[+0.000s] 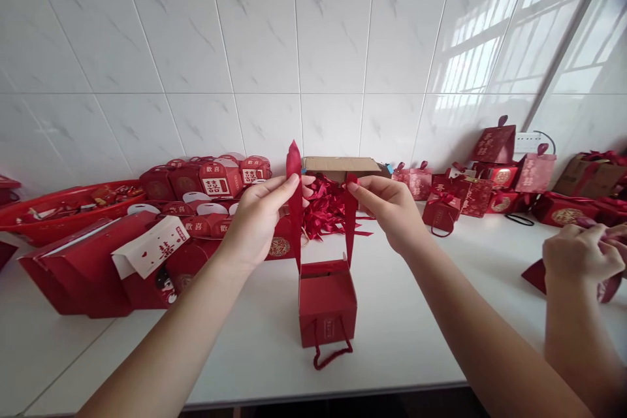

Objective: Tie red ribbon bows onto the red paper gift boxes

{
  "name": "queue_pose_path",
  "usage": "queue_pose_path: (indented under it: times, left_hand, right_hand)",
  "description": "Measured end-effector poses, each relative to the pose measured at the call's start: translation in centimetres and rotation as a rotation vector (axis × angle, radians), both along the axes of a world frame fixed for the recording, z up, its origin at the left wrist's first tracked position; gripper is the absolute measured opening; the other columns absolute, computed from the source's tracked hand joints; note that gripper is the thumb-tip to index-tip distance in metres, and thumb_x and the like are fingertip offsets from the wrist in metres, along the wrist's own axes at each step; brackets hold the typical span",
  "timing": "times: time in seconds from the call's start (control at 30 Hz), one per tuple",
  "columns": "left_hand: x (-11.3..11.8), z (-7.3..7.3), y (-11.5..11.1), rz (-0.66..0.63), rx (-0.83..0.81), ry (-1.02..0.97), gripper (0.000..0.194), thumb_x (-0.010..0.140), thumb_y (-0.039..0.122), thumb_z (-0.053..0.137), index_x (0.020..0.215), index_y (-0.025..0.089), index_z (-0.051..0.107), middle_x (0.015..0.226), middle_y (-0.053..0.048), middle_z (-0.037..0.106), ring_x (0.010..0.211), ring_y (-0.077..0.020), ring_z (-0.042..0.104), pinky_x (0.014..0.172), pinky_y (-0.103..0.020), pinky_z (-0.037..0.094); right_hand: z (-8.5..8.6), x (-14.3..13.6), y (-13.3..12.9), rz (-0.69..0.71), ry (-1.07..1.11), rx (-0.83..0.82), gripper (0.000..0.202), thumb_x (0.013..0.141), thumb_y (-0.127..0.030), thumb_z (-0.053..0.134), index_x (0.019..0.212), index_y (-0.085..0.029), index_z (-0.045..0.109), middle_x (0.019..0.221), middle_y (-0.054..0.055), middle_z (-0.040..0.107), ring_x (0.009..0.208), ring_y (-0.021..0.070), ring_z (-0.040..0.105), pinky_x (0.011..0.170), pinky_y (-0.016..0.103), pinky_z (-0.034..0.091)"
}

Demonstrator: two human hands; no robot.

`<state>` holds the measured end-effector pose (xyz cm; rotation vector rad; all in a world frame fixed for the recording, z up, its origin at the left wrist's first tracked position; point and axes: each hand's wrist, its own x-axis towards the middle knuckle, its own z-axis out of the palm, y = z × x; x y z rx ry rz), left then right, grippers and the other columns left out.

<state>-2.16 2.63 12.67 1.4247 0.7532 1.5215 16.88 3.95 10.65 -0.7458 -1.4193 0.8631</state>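
Note:
A small red box (327,304) with a dark red cord handle stands on the white table. Two lengths of red ribbon (295,228) rise from its sides. My left hand (267,212), raised above the box on the left, pinches one length between thumb and fingers, its tip sticking up above them. On the right my right hand (385,204) pinches the other length near its end. Behind the box, a heap of red ribbons (326,206) lies in front of an open cardboard box (343,163).
Red gift boxes (215,179) and larger red boxes (83,264) stand at the left, beside a red basin (44,228). More red boxes (494,144) are stacked at the right. Another person's hands (582,251) hold a red item at the right edge.

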Motion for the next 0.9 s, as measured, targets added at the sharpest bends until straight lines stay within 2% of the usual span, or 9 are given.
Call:
queue_pose_path:
  times: [0.1, 0.2, 0.4, 0.53, 0.63, 0.77, 0.9]
  left_hand:
    - [0.1, 0.0, 0.1, 0.007, 0.022, -0.019, 0.027, 0.076, 0.034, 0.070, 0.093, 0.013, 0.073, 0.081, -0.006, 0.069, 0.078, -0.0186, 0.065, 0.070, -0.028, 0.053]
    - [0.1, 0.0, 0.1, -0.019, 0.007, -0.033, 0.028, 0.075, 0.034, 0.071, 0.094, 0.013, 0.073, 0.078, -0.005, 0.069, 0.075, -0.0172, 0.065, 0.067, -0.026, 0.052]
    - [0.2, -0.3, -0.1, -0.011, -0.023, -0.053, 0.028, 0.077, 0.039, 0.069, 0.088, 0.014, 0.074, 0.074, -0.004, 0.068, 0.063, -0.0131, 0.062, 0.054, -0.022, 0.052]
    - [0.1, -1.0, -0.1, -0.007, -0.001, -0.038, 0.024, 0.078, 0.037, 0.069, 0.088, 0.017, 0.075, 0.075, -0.003, 0.068, 0.066, -0.0115, 0.062, 0.059, -0.020, 0.051]
    - [-0.1, -1.4, 0.0, 0.016, 0.032, -0.018, 0.022, 0.081, 0.037, 0.066, 0.088, 0.018, 0.075, 0.078, -0.002, 0.069, 0.073, -0.0122, 0.063, 0.068, -0.021, 0.051]
    - [-0.4, -1.2, 0.1, 0.054, 0.081, -0.014, 0.022, 0.082, 0.037, 0.066, 0.087, 0.018, 0.075, 0.083, -0.004, 0.071, 0.088, -0.0159, 0.064, 0.079, -0.024, 0.049]
    - [-0.4, -0.9, -0.1, 0.051, 0.096, -0.018, 0.022, 0.081, 0.036, 0.067, 0.089, 0.018, 0.075, 0.082, -0.004, 0.070, 0.088, -0.0164, 0.063, 0.080, -0.026, 0.048]
  right_hand:
    - [-0.2, 0.0, 0.3, -0.008, 0.056, -0.014, 0.033, 0.076, -0.045, 0.069, 0.062, -0.017, 0.060, 0.054, -0.005, 0.042, 0.051, 0.0059, 0.032, 0.048, 0.022, 0.023]
    - [-0.5, 0.0, 0.6, -0.011, 0.104, -0.020, 0.037, 0.077, -0.045, 0.069, 0.057, -0.016, 0.057, 0.054, -0.004, 0.042, 0.052, 0.0063, 0.034, 0.050, 0.022, 0.026]
    - [-1.1, -0.1, 0.7, 0.055, 0.184, 0.012, 0.029, 0.078, -0.045, 0.068, 0.067, -0.019, 0.064, 0.061, -0.002, 0.049, 0.057, 0.0091, 0.042, 0.054, 0.023, 0.035]
    - [-1.0, 0.0, 0.7, 0.062, 0.218, -0.002, 0.027, 0.077, -0.044, 0.069, 0.067, -0.020, 0.065, 0.064, -0.002, 0.052, 0.061, 0.0097, 0.047, 0.057, 0.023, 0.038]
    - [-0.7, 0.2, 0.5, 0.036, 0.237, -0.001, 0.024, 0.076, -0.043, 0.070, 0.068, -0.021, 0.068, 0.065, -0.002, 0.054, 0.062, 0.0098, 0.048, 0.056, 0.022, 0.038]
    - [-0.2, 0.4, 0.2, 0.021, 0.237, 0.024, 0.022, 0.076, -0.041, 0.070, 0.068, -0.021, 0.068, 0.065, -0.001, 0.056, 0.061, 0.0096, 0.049, 0.054, 0.022, 0.038]
    - [0.1, 0.4, -0.1, 0.024, 0.225, 0.037, 0.023, 0.077, -0.039, 0.069, 0.065, -0.020, 0.067, 0.066, -0.002, 0.057, 0.062, 0.0094, 0.051, 0.057, 0.021, 0.041]
